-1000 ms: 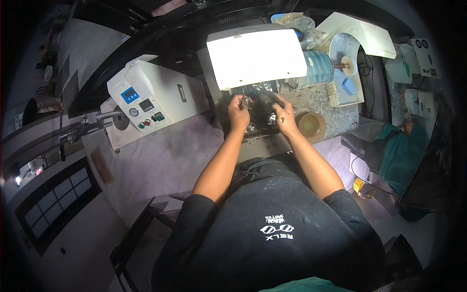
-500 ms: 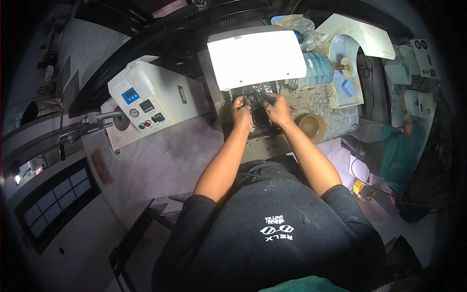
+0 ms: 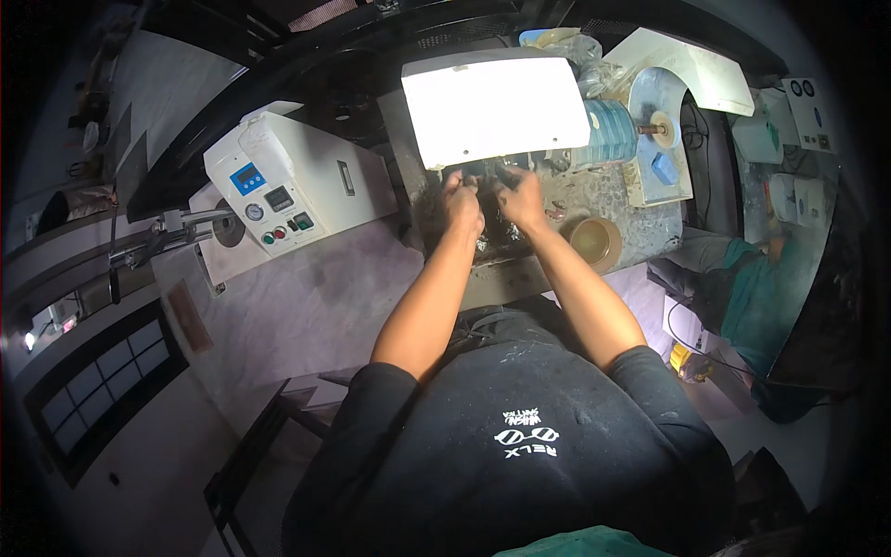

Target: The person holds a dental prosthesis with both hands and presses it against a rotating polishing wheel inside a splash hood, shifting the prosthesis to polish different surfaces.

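Observation:
Both my arms reach forward to the stained bench, just below the front edge of a bright white hood point(image 3: 497, 111). My left hand point(image 3: 462, 204) is closed, its fingers curled inward at the dark, wet-looking area point(image 3: 498, 232) under the hood. Facing it, a short gap away, my right hand point(image 3: 521, 200) is closed too, thumb and fingers pinched together. What either hand grips is dark and small, and I cannot make it out. To the right of my right hand stands a brown bowl point(image 3: 608, 258) with yellowish liquid in it.
A clear blue plastic jug point(image 3: 608, 135) lies beside the hood. Right of it are a round wheel on a shaft point(image 3: 661, 130) and a blue block point(image 3: 665, 169) in a white housing. At left stands a white machine point(image 3: 278, 190) with gauge and buttons. Another person's green clothing point(image 3: 756, 288) shows at right.
Both hands have shifted slightly, the right one's fingers drawing in a little closer under the hood's edge. The whole view has tilted slightly.

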A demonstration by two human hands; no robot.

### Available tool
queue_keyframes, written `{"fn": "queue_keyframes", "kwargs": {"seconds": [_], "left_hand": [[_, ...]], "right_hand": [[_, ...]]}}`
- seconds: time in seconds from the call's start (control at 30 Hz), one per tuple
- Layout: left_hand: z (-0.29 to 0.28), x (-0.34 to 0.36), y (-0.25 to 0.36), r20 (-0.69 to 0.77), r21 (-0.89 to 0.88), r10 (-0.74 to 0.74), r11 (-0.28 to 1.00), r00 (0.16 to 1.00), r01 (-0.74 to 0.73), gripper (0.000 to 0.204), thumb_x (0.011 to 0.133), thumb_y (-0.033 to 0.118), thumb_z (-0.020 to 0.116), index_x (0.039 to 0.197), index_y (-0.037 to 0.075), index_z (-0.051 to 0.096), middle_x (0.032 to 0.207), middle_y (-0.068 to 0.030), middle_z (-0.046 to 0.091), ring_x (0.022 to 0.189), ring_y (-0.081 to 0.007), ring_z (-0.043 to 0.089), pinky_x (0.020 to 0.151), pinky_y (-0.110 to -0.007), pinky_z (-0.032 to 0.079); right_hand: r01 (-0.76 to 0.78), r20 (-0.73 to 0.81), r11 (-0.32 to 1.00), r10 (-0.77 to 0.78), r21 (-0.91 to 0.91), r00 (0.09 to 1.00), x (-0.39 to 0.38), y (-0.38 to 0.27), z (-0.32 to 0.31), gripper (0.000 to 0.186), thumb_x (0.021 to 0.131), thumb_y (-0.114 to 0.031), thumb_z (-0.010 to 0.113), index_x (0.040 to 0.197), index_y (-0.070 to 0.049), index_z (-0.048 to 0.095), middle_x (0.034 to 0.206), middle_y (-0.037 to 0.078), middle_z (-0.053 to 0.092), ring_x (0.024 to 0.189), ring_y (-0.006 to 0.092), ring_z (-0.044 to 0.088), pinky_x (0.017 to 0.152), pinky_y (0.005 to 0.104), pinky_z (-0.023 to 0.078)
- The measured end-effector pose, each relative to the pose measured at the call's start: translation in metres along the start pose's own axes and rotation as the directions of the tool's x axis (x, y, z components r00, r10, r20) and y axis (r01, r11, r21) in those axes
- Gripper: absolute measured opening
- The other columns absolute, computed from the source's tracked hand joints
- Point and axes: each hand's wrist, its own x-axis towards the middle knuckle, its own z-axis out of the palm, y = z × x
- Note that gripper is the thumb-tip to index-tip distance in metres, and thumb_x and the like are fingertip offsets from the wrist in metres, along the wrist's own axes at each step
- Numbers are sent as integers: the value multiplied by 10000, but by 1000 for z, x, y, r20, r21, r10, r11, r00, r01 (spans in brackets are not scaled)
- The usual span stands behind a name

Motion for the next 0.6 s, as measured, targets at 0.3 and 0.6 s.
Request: {"fn": "queue_keyframes", "kwargs": {"seconds": [0.3, 0.6], "left_hand": [[-8, 14, 5, -9, 21, -28, 999, 1000, 28, 292, 714, -151, 396, 823, 75, 545, 761, -22, 551, 662, -118, 502, 620, -221, 399], [-22, -10, 10, 416, 567, 387, 597, 823, -567, 225, 742, -143, 416, 827, 19, 546, 745, -54, 590, 724, -126, 562, 659, -233, 422]], "right_hand": [[0, -93, 998, -6, -63, 996, 3, -29, 1, 287, 689, -71, 600, 942, 63, 617, 841, 229, 636, 815, 272, 636, 733, 316, 472], [304, 84, 952, -305, 24, 949, -40, 2, -17, 389, 832, -174, 417, 1127, 63, 507, 1190, 234, 477, 1067, 256, 486, 905, 315, 382]]}}
